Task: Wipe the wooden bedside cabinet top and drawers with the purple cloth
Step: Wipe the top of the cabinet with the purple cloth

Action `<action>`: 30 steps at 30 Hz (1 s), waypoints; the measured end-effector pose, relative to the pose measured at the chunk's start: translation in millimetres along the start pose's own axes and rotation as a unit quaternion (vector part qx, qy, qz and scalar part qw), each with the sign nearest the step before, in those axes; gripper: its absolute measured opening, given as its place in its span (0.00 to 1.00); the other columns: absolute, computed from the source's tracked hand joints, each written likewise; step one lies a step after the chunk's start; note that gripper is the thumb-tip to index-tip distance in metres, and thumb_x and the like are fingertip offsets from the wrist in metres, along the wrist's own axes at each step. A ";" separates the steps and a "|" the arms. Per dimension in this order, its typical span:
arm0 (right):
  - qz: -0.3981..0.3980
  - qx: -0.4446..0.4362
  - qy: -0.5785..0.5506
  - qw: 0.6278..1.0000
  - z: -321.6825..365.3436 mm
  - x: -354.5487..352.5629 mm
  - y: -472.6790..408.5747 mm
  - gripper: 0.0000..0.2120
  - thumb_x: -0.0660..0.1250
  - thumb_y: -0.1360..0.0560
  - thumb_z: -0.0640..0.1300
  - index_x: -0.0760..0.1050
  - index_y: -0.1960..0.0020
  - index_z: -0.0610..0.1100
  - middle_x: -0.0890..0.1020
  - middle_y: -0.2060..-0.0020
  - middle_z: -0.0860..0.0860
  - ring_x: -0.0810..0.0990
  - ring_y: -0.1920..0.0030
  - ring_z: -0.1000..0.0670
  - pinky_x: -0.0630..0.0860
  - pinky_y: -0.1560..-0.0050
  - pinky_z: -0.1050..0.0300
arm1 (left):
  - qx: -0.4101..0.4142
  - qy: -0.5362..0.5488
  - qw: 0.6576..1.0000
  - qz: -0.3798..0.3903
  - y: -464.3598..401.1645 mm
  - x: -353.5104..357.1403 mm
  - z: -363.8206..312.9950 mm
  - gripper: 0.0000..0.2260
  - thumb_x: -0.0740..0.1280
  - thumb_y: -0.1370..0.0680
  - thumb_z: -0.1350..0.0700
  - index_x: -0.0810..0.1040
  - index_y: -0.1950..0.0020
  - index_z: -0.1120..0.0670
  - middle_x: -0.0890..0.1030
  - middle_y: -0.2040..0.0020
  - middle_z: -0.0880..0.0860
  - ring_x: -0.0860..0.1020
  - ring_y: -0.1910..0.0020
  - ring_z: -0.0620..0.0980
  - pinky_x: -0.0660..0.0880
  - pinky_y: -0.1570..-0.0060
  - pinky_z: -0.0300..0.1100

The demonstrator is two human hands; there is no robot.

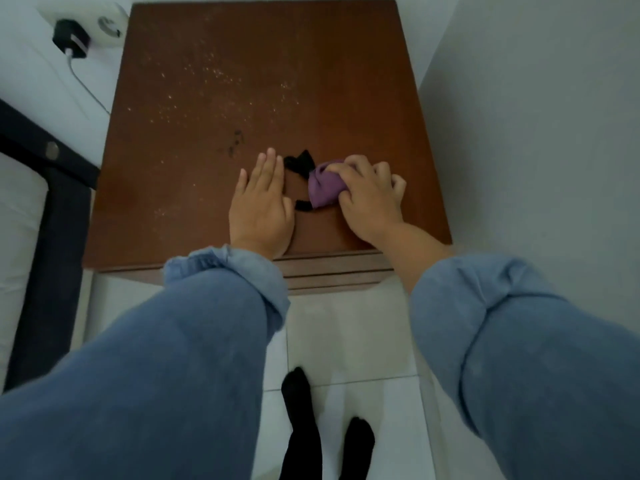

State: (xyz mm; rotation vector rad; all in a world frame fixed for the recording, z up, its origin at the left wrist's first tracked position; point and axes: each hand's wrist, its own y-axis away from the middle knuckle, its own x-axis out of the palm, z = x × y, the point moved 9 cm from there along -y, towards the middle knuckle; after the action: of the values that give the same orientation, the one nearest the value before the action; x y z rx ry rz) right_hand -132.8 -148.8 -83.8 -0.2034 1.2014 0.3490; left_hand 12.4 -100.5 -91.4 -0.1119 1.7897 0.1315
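Right hand (372,195) grips purple cloth (325,190); no writing.

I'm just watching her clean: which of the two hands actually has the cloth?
The right hand: its fingers are curled round the bunched purple cloth. The left hand lies flat on the cabinet top, fingers straight, holding nothing.

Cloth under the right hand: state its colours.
Purple cloth with black trim, head view.

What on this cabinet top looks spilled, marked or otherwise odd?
Pale crumbs or dust lie scattered across the far half of the cabinet top; dark smudges sit near the middle. The purple cloth, bunched in the right hand, has black parts.
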 end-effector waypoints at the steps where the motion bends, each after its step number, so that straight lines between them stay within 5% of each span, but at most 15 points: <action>1: 0.001 0.000 0.000 1.000 1.3 0.4 15.3 0.20 0.56 0.25 0.45 0.68 0.36 0.60 0.68 0.35 0.56 0.65 0.41 0.46 0.58 0.43 0.50 | 0.002 -0.006 1.000 0.006 0.6 0.0 -1.2 0.27 0.53 0.21 0.58 0.50 0.22 0.58 0.49 0.21 0.54 0.47 0.22 0.48 0.44 0.25 0.48; 9: 0.048 0.015 -0.045 0.998 5.4 7.5 103.4 0.18 0.56 0.25 0.44 0.69 0.38 0.59 0.69 0.38 0.56 0.66 0.43 0.48 0.55 0.49 0.53 | -0.006 -0.081 0.993 0.089 12.9 -3.7 -9.0 0.27 0.49 0.19 0.57 0.44 0.22 0.60 0.42 0.21 0.55 0.43 0.23 0.52 0.43 0.25 0.53; 14: 0.138 0.109 -0.157 0.972 -4.3 7.1 125.9 0.19 0.55 0.24 0.41 0.70 0.36 0.54 0.72 0.38 0.50 0.69 0.39 0.44 0.64 0.39 0.47 | -0.020 -0.097 0.989 0.113 43.4 -24.8 -12.6 0.27 0.49 0.19 0.57 0.44 0.23 0.60 0.43 0.21 0.55 0.44 0.23 0.51 0.43 0.25 0.53; 16: 0.141 0.178 -0.339 0.913 0.7 -3.5 120.3 0.17 0.55 0.24 0.37 0.71 0.37 0.47 0.76 0.43 0.45 0.74 0.44 0.44 0.70 0.40 0.52 | -0.022 -0.099 0.989 0.105 47.5 -38.1 -10.8 0.26 0.48 0.19 0.56 0.44 0.23 0.60 0.43 0.21 0.55 0.44 0.22 0.51 0.43 0.25 0.53; 19: 0.146 0.259 -0.516 0.804 11.1 -17.2 97.2 0.09 0.55 0.22 0.37 0.71 0.44 0.44 0.77 0.58 0.46 0.76 0.60 0.49 0.72 0.63 0.67 | -0.022 -0.084 0.992 0.092 41.7 -50.9 -7.2 0.26 0.48 0.19 0.56 0.45 0.22 0.60 0.44 0.21 0.55 0.44 0.22 0.51 0.43 0.25 0.53; 22: 0.166 0.342 -0.546 0.747 12.1 -18.9 63.9 0.06 0.55 0.22 0.42 0.69 0.56 0.46 0.74 0.64 0.45 0.71 0.68 0.47 0.68 0.69 0.57 | -0.020 -0.065 0.994 0.090 24.5 -55.1 0.9 0.26 0.49 0.19 0.55 0.46 0.22 0.59 0.45 0.21 0.55 0.45 0.22 0.51 0.43 0.25 0.54; 25: 0.158 0.393 -0.594 0.684 15.8 -17.3 26.8 0.09 0.57 0.24 0.45 0.71 0.51 0.40 0.74 0.65 0.42 0.70 0.69 0.46 0.67 0.66 0.55 | -0.026 -0.053 0.995 0.085 0.6 -54.9 15.2 0.26 0.48 0.19 0.55 0.46 0.22 0.59 0.46 0.21 0.55 0.45 0.22 0.51 0.43 0.25 0.54; 30: 0.102 0.344 -0.573 0.737 22.8 -19.8 -62.5 0.18 0.56 0.22 0.44 0.71 0.36 0.39 0.79 0.51 0.41 0.77 0.55 0.43 0.74 0.56 0.54 | -0.023 -0.044 0.996 0.074 -50.8 -42.7 36.2 0.26 0.47 0.19 0.54 0.46 0.22 0.58 0.45 0.21 0.54 0.44 0.22 0.50 0.41 0.25 0.53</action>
State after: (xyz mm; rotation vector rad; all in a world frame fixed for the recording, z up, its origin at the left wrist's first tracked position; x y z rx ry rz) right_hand -96.0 -202.2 -59.0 0.7333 0.0369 0.1298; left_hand 64.2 -145.1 -59.1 -0.0064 1.7064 0.2793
